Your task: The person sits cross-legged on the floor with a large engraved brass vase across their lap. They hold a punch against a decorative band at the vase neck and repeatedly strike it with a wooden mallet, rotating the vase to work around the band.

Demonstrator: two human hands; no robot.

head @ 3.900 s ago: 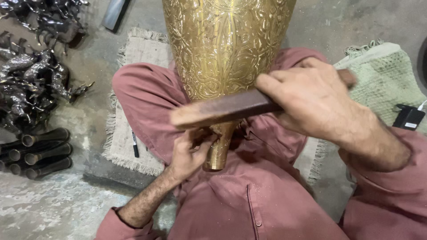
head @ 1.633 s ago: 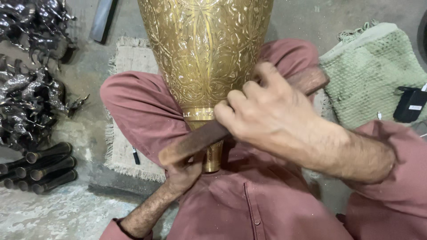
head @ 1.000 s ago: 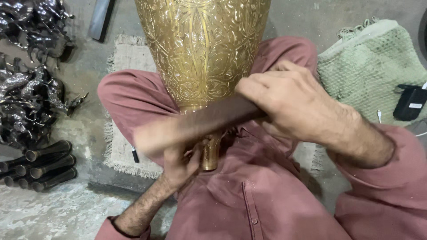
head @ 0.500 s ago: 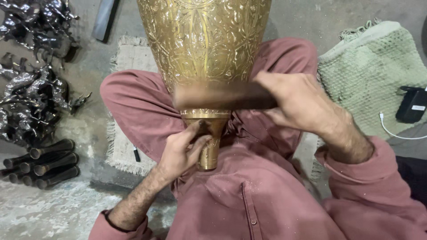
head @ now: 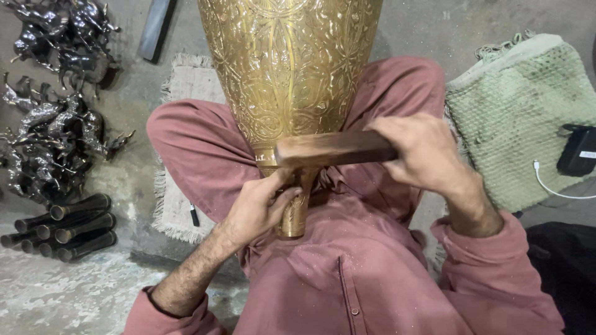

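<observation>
A large engraved brass vase (head: pixel 288 68) lies in my lap, its wide body pointing away and its narrow neck (head: pixel 296 208) toward me. My left hand (head: pixel 257 208) grips the neck from the left side. My right hand (head: pixel 422 152) holds a flat brown wooden bar (head: pixel 332 149) crosswise, and the bar's left end rests against the vase just above the neck. I sit cross-legged in dusty reddish-pink clothes.
Dark metal figurines (head: pixel 53 118) are piled on the floor at left, with several dark metal tubes (head: pixel 62 226) below them. A fringed mat (head: pixel 186 99) lies under my left leg. A green woven cloth (head: pixel 515 118) with a black box and white cable (head: pixel 577 152) lies at right.
My right hand has kept swinging the wooden bar against the vase near its neck, and now the bar sits lower, on the neck joint. My left hand has stayed on the neck.
</observation>
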